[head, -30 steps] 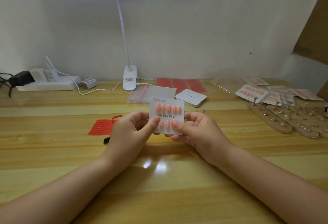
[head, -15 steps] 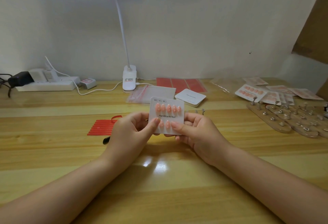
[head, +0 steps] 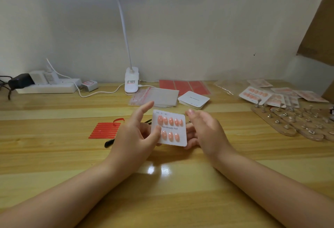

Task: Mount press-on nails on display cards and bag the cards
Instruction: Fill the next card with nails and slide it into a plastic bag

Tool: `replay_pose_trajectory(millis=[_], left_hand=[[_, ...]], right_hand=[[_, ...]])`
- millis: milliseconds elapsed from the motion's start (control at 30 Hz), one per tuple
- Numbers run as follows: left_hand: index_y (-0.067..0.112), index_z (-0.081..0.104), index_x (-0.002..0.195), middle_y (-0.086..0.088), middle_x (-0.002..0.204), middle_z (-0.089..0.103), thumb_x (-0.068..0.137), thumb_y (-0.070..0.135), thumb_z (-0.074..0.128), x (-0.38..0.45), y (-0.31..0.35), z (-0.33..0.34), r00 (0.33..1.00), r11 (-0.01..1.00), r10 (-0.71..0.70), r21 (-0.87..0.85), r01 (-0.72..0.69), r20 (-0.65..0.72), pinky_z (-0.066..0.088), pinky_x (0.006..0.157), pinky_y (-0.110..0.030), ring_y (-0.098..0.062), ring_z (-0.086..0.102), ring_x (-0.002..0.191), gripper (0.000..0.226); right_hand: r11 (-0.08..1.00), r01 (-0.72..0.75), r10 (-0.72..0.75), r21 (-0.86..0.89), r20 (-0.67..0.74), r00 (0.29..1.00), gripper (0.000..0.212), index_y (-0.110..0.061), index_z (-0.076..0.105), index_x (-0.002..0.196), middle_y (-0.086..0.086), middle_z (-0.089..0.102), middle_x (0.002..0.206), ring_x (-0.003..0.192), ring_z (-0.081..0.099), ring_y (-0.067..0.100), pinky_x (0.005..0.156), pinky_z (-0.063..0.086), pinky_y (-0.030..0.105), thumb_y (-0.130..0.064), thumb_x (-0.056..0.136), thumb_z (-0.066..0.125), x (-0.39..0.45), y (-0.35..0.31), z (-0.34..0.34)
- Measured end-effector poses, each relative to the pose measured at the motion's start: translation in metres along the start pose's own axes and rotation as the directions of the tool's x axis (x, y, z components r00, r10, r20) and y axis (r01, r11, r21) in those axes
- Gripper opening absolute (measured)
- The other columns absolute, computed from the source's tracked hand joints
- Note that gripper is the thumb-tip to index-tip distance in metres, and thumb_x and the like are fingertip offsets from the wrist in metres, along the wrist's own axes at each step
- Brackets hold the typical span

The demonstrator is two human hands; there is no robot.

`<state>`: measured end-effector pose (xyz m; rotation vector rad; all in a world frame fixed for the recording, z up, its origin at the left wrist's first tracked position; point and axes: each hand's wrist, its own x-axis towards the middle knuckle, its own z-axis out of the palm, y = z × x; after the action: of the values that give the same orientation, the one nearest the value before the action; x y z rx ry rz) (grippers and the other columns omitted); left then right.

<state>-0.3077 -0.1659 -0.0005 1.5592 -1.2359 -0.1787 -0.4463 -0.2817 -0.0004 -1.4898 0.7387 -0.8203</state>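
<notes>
Pink press-on nails (head: pixel 170 121) are seen mounted in two rows on a white display card (head: pixel 169 128), which is held upright above the tabletop (head: pixel 54 155) between the two hands. The card's left edge is pinched by the thumb of the left hand (head: pixel 134 135), index finger raised. The right hand (head: pixel 205 131) is placed just beside the card's right edge, fingers relaxed behind it; a grip cannot be told. Clear bags (head: pixel 157 97) and blank cards (head: pixel 193 99) lie beyond the hands.
</notes>
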Motion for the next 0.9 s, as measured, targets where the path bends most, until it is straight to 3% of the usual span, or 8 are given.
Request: replay_pose_trajectory(millis=[100,200,367,467,533,633,767,900], left_hand=[[0.040,0.051,0.125,0.002,0.062,0.065,0.089,0.029,0.060,-0.002,0.002,0.001,0.998,0.991,0.033,0.131,-0.040,0.052,0.050,0.055,-0.037,-0.013,0.063,0.059,0.039],[0.032,0.049,0.130,0.008,0.055,0.055,0.088,0.032,0.061,-0.002,0.001,0.003,0.996,0.941,-0.010,0.339,-0.019,0.084,0.038,0.050,-0.028,-0.006,0.055,0.056,0.043],[0.032,0.044,0.128,0.007,0.065,0.054,0.086,0.049,0.052,-0.002,0.005,0.003,0.996,0.769,-0.046,0.639,-0.011,0.072,0.026,0.051,-0.021,-0.008,0.052,0.068,0.046],[0.028,0.048,0.126,0.012,0.075,0.055,0.087,0.045,0.055,0.000,0.003,0.003,0.997,0.815,-0.013,0.579,-0.032,0.073,0.034,0.063,-0.027,-0.005,0.051,0.073,0.043],[0.029,0.044,0.133,0.019,0.098,0.057,0.087,0.045,0.057,0.003,0.001,0.003,0.990,0.865,-0.037,0.500,-0.035,0.134,0.040,0.084,-0.030,-0.005,0.050,0.093,0.050],[0.034,0.018,0.150,0.020,0.137,0.044,0.088,0.058,0.051,0.008,-0.002,0.002,0.937,0.888,-0.154,0.459,-0.007,0.313,0.026,0.105,-0.030,-0.006,0.027,0.129,0.074],[0.037,-0.013,0.151,0.024,0.156,0.018,0.084,0.074,0.038,0.010,-0.006,0.004,0.849,0.849,-0.181,0.514,-0.119,0.497,0.006,0.105,-0.028,0.011,-0.001,0.129,0.092],[0.035,-0.017,0.151,0.020,0.159,0.011,0.080,0.078,0.032,0.010,-0.007,0.004,0.810,0.823,-0.155,0.528,-0.211,0.565,0.000,0.100,-0.019,0.020,-0.002,0.123,0.096]], right_hand=[[0.966,0.118,-0.147,-0.228,-0.115,0.982,0.017,-0.029,0.056,0.097,-0.004,0.071,0.080,0.066,0.066,0.009,0.053,0.048,0.027,-0.043,0.098,0.046,0.004,0.003,-0.005],[0.892,0.207,-0.276,-0.402,-0.123,0.953,0.009,-0.031,0.056,0.099,-0.008,0.061,0.089,0.078,0.056,0.003,0.065,0.040,0.020,-0.036,0.096,0.050,0.010,0.007,-0.012],[0.688,0.259,-0.390,-0.678,-0.045,0.920,0.010,-0.024,0.059,0.079,-0.010,0.045,0.064,0.063,0.045,0.006,0.054,0.033,0.022,-0.025,0.089,0.058,0.013,0.007,-0.017],[0.599,0.305,-0.390,-0.741,0.063,0.919,0.019,-0.027,0.054,0.070,-0.010,0.042,0.056,0.057,0.043,0.006,0.051,0.030,0.022,-0.022,0.088,0.060,0.012,0.007,-0.016],[0.558,0.325,-0.383,-0.764,0.111,0.917,0.016,-0.027,0.058,0.072,-0.012,0.041,0.054,0.056,0.043,0.005,0.050,0.028,0.021,-0.023,0.087,0.060,0.013,0.008,-0.015],[0.533,0.320,-0.354,-0.783,0.137,0.925,0.013,-0.025,0.070,0.091,-0.018,0.045,0.058,0.059,0.048,0.003,0.053,0.031,0.020,-0.026,0.089,0.057,0.015,0.011,-0.014],[0.447,0.330,-0.306,-0.832,0.205,0.930,0.031,-0.034,0.066,0.121,-0.010,0.072,0.092,0.084,0.062,0.015,0.064,0.039,0.026,-0.029,0.095,0.048,0.016,0.011,-0.012],[0.399,0.318,-0.264,-0.860,0.225,0.938,0.035,-0.038,0.060,0.127,-0.009,0.072,0.105,0.092,0.063,0.018,0.071,0.046,0.029,-0.031,0.097,0.043,0.018,0.010,-0.010]])
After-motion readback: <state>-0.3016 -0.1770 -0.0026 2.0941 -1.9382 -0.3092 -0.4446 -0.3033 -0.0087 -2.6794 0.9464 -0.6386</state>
